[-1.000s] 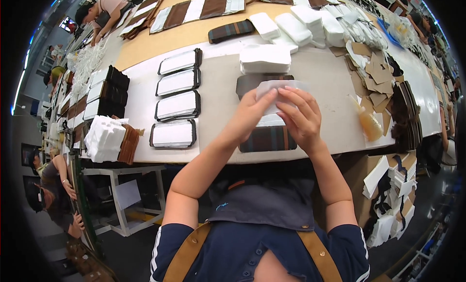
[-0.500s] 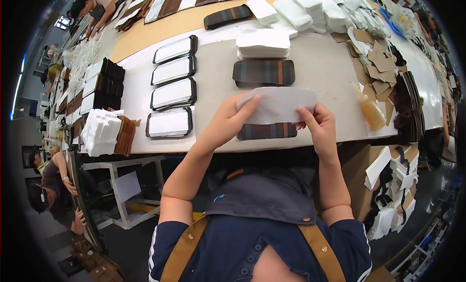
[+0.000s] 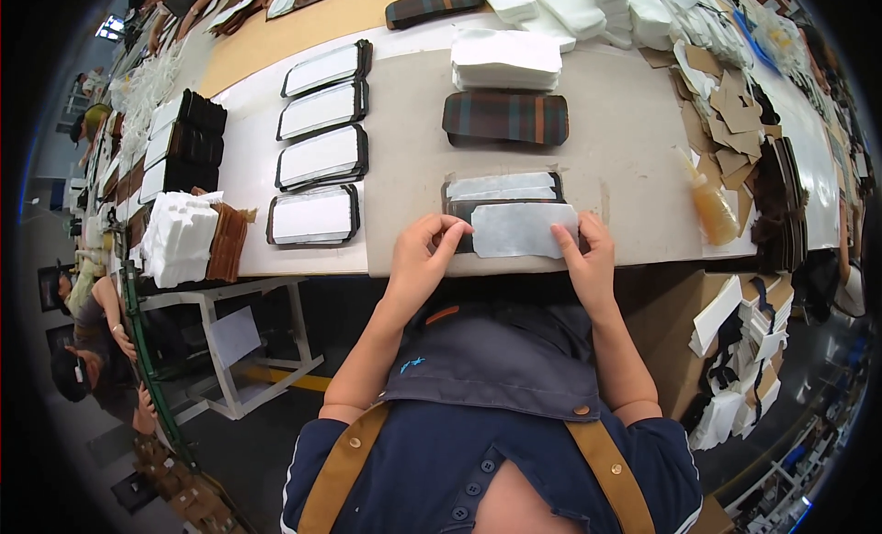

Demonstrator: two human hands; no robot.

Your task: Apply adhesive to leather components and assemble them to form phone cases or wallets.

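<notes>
White sheet (image 3: 516, 232), frame centre — right hand (image 3: 592, 258) pinching; left hand (image 3: 421, 256) at edge, grip unclear. Best kept flat, square.

Nearest us on the grey-beige flat work surface (image 3: 634, 194), we have a thin whitish rectangular sheet (image 3: 524, 231) between our left hand (image 3: 423, 254) and our right hand (image 3: 588, 258). Just behind the sheet lie flat pale strips (image 3: 503, 187); behind these, we see a dark plaid rectangular fabric piece (image 3: 505, 119), then a white rectangular soft stack (image 3: 505, 61). Left of us, four white-topped dark-edged rectangular stacks (image 3: 315, 214) run away in a row. Farther left, a white blocky stack (image 3: 184, 240) stands beside a brown upright stack (image 3: 232, 245). At our right lies an amber translucent pouch (image 3: 707, 203), with flat brown cardboard pieces (image 3: 726, 121) behind.
</notes>
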